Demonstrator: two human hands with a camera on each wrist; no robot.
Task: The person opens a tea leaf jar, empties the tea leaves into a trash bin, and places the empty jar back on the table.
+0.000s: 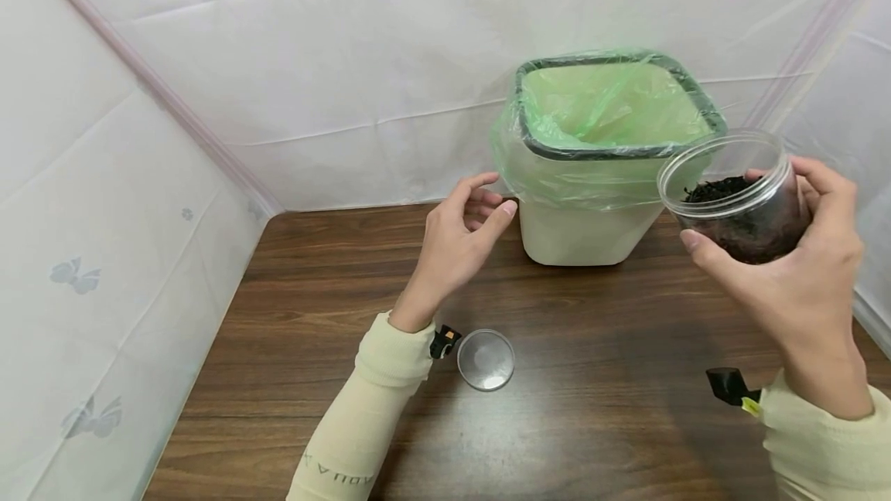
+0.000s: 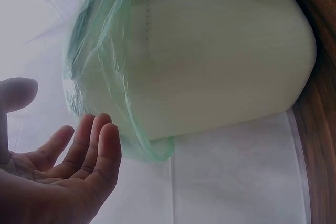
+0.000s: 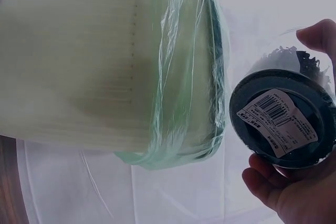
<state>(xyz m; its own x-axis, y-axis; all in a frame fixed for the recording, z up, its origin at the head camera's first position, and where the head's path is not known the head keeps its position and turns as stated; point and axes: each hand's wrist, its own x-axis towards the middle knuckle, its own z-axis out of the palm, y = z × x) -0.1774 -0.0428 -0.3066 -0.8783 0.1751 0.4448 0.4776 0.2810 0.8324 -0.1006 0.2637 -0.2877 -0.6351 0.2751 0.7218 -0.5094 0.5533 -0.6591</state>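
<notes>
My right hand (image 1: 807, 277) grips a clear plastic jar (image 1: 766, 215) with dark shredded matter (image 1: 720, 190) inside. The jar is tilted, its open mouth turned toward the bin, close to the bin's right front rim. On its base (image 3: 278, 119), seen in the right wrist view, is a white barcode label. A pale trash bin (image 1: 585, 230), lined with a green plastic bag (image 1: 557, 176), stands at the back of the table. Left of the bin, my left hand (image 1: 459, 230) hovers with loosely bent fingers and holds nothing. In the left wrist view its fingers (image 2: 107, 150) are near the bag's edge.
A round clear lid (image 1: 486, 360) lies on the brown wooden table (image 1: 313, 346), beside the left wrist. Whitish sheeting (image 1: 348, 60) hangs behind the table and at both sides. A dark band (image 1: 599, 152) runs around the bin's rim over the bag.
</notes>
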